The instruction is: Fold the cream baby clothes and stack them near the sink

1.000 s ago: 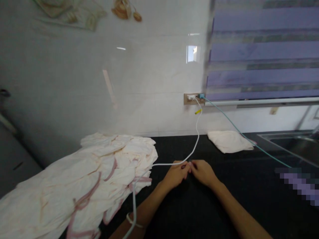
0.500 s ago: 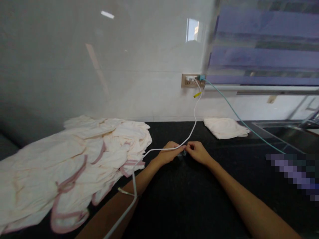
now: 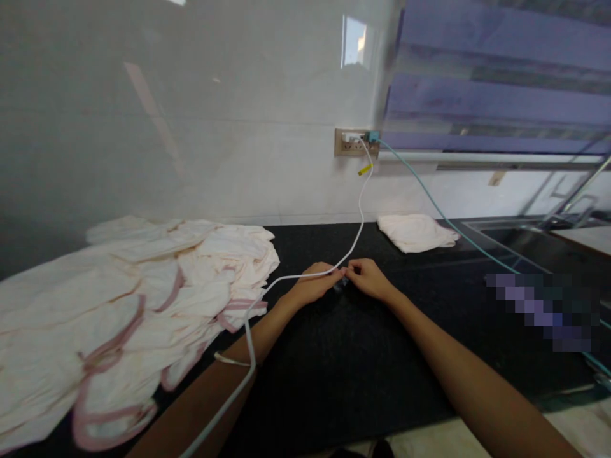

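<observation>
White and thin, the long charging cable (image 3: 359, 216) runs down from the tan wall socket (image 3: 351, 142), across the shiny black stone counter (image 3: 363, 356), and past both hands. The left hand (image 3: 312, 287) and the right hand (image 3: 366, 278) meet in the middle of the counter, fingertips almost touching. Both look pinched shut on a small dark thing (image 3: 340, 285) between them, right beside the cable. It is too small and blurry to tell what it is.

A big heap of cream cloths with pink edges (image 3: 128, 299) lies to the left, close to the left arm. One small folded cream cloth (image 3: 415, 231) sits further back, near the wall. A thin teal cable (image 3: 429, 200) also hangs from the socket toward the steel sink (image 3: 534, 238).

The white cable lies over the left arm. I think a quick pull of that arm could tug the plug out of the wall, or drag the little thing away from the fingers.
</observation>
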A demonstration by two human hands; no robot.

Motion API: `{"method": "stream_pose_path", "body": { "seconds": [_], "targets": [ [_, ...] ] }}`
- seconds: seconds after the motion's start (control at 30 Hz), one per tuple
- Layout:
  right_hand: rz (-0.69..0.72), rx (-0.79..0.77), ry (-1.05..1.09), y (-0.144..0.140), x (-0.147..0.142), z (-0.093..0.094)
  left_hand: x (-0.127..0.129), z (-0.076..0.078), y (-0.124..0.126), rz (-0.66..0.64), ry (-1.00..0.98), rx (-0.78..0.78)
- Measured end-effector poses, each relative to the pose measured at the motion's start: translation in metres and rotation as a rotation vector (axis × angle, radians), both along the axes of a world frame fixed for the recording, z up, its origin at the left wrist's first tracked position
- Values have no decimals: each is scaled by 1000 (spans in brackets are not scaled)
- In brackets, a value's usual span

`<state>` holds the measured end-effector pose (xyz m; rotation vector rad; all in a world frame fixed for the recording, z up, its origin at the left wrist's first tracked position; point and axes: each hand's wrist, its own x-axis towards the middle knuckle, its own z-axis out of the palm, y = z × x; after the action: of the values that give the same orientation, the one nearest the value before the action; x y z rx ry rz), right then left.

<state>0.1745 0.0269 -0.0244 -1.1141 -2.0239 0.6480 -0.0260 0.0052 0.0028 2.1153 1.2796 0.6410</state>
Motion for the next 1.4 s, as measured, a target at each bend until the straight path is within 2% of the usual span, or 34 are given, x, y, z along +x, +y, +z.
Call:
{"method": "stream_pose_path", "body": {
  "seconds": [0.4,0.93,1.4],
  "targets": [
    [5,-3,-51,0,3,-1,3,2,-6,18,-39,-43],
    [9,29,-119,-2,4,1,3,5,-11,23,151,22],
    [16,45,-111,-2,4,-1,4,3,-12,42,165,15]
  ]
}}
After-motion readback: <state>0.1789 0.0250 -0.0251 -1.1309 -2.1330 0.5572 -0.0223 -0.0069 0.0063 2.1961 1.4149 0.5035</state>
